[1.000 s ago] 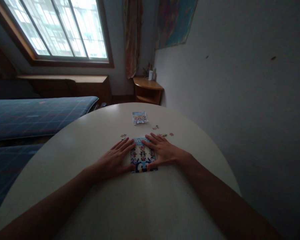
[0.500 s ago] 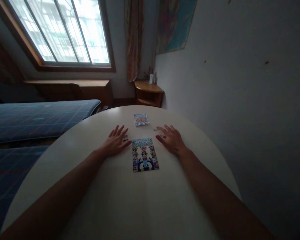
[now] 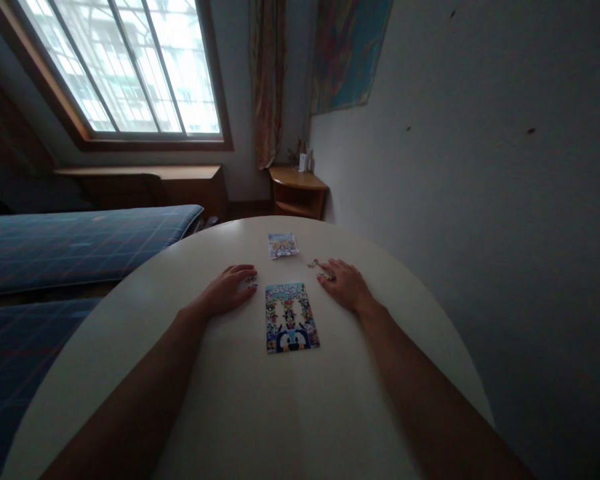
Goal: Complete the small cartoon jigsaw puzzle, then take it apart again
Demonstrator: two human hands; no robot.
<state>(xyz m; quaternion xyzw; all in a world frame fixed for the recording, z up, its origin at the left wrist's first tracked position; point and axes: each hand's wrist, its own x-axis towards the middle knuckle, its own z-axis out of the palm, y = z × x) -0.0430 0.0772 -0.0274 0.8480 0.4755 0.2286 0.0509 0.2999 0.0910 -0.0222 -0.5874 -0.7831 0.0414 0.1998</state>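
Note:
A colourful assembled jigsaw [image 3: 291, 317] lies flat on the round white table [image 3: 280, 413], between my two hands. My left hand [image 3: 226, 289] rests to the left of it, fingers curled in, fingertips on a few loose puzzle pieces [image 3: 251, 279]. My right hand [image 3: 344, 283] rests to the right of the jigsaw, fingers bent and pressed onto other loose pieces [image 3: 319, 267]. Neither hand touches the jigsaw.
A small printed picture card or packet [image 3: 283, 245] lies farther back on the table. A wall runs close along the right. A bed with a blue checked cover [image 3: 70, 240] stands to the left, with a wooden corner shelf [image 3: 297, 187] and a window behind.
Both hands left the jigsaw and slid outward and away from me to the loose pieces. Their fingers, spread half a second ago, have now curled in over the pieces.

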